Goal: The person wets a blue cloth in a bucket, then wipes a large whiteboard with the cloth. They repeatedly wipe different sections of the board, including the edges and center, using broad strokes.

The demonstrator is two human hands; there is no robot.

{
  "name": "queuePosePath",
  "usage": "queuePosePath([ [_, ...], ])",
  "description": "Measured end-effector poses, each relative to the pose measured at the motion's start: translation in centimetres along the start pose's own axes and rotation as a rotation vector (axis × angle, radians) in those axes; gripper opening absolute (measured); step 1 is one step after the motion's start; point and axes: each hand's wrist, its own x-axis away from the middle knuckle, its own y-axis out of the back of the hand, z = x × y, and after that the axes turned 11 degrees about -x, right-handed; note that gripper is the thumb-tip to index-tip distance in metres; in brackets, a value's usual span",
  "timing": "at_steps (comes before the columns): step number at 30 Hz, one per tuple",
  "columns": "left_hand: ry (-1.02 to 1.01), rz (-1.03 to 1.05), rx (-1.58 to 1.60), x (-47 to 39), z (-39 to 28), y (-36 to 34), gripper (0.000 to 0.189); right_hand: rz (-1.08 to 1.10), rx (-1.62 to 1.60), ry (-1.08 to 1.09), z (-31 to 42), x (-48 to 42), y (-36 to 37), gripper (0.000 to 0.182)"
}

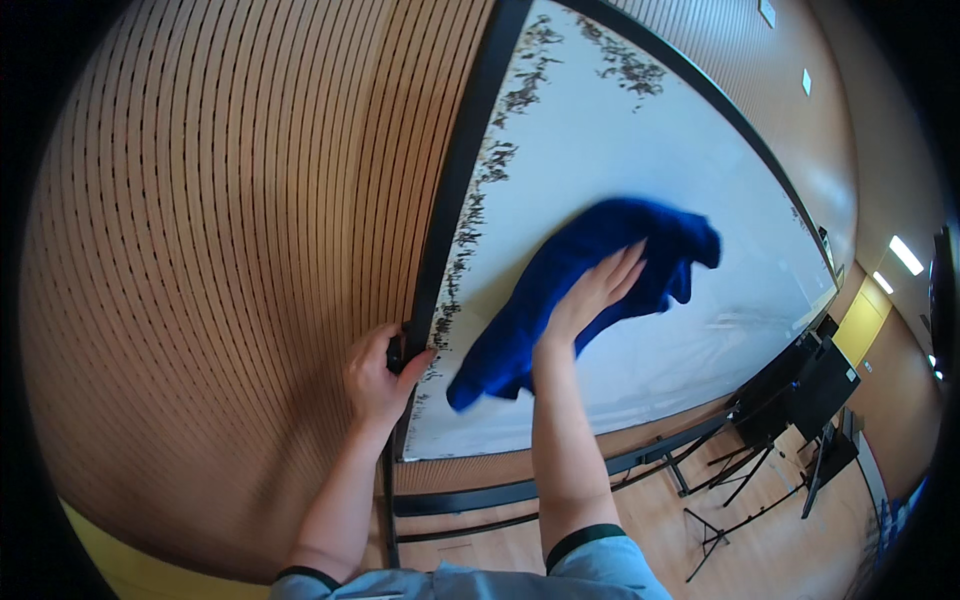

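Observation:
A large whiteboard (645,150) in a black frame (456,180) stands before me, tilted in the view. Dark, patchy marks run along its left side and upper corner, and faint grey smears show low on the right. My left hand (381,375) grips the frame's left edge, thumb on the front and fingers around the side. Against the board my right hand (592,296) holds a dark blue cloth (547,262), palm and fingers laid flat over it. The cloth is blurred, and its folded far end hangs loose beyond my fingertips. What lies under the cloth is hidden.
A slatted wood wall (247,210) rises close on the left. Below the board runs a black stand rail (465,499). Black music stands (821,390) and a tripod base (709,532) occupy the wooden floor (637,517) to the right.

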Motion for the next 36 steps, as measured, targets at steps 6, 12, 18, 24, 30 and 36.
queuePosePath([
  [6,0.012,-0.017,-0.027,-0.4,0.5,0.1,0.042,0.465,-0.315,0.035,6.0,6.8,2.1,0.062],
  [12,0.066,0.055,0.003,-0.3,1.1,1.2,0.041,0.257,-0.089,-0.237,1.4,-6.1,1.9,0.049],
  [18,-0.034,-0.023,-0.002,0.1,0.8,-0.3,0.046,-0.314,-0.052,-0.427,-18.4,5.1,-0.4,0.066],
  [24,0.022,-0.013,-0.060,0.0,1.4,1.7,0.041,0.216,0.193,0.095,3.6,4.1,-0.2,0.055],
  [30,0.035,-0.012,-0.004,-0.1,0.5,0.7,0.040,-0.020,-0.091,-0.012,-1.0,-6.2,3.2,0.044],
  [36,0.038,0.005,-0.044,0.2,2.4,-0.4,0.046,-0.219,0.076,-0.383,-11.0,5.8,2.4,0.051],
])
